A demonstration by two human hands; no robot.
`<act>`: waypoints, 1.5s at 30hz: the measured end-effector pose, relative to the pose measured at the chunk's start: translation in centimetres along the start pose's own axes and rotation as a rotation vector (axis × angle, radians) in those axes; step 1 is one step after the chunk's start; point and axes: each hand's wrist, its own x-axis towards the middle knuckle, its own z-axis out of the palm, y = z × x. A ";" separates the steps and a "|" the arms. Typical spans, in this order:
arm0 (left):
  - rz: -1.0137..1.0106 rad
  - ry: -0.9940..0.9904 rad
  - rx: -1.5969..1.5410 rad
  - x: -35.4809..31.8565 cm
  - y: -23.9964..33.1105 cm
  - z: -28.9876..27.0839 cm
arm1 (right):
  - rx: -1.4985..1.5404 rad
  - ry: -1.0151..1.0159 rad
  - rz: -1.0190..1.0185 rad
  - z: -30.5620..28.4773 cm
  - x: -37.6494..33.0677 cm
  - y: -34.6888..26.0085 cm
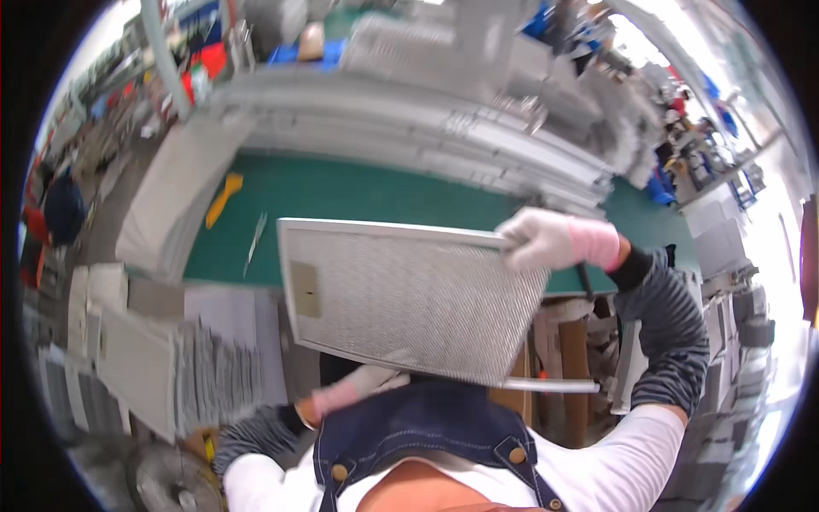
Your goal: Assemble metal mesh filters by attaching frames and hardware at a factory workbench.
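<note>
A flat metal mesh panel (409, 299) with a thin pale frame on its visible top and left edges is tilted up in front of me, over the near edge of the green table. A tan rectangular patch sits at its left end. My right hand (537, 239), in a white glove with a pink cuff, is closed on the panel's top right corner. Down by the lower left edge, my left hand (363, 384) wears a matching glove. Its visible fingers stretch out toward the right; the panel's edge is close above them, and whether they touch is unclear.
A pale bar (554, 386) lies below the panel's right end. On the green table (341, 183) are a yellow tool (223, 200), a thin pale tool (255, 245) and long metal profiles (409, 128) at the back. Stacked panels (213, 367) stand at lower left.
</note>
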 end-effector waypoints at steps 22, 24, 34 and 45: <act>0.164 -0.342 0.548 13.6 11.5 -10.6 | 0.541 0.186 0.305 9.6 2.8 2.8; 0.094 -0.402 0.421 14.4 10.9 -10.8 | 0.499 0.090 0.242 9.2 2.6 3.1; 0.015 -0.295 0.696 14.4 10.5 -10.2 | 0.186 0.046 0.233 6.4 0.4 4.5; 0.188 -0.344 1.108 16.1 10.4 -6.4 | -0.569 0.165 0.119 11.2 -1.6 4.8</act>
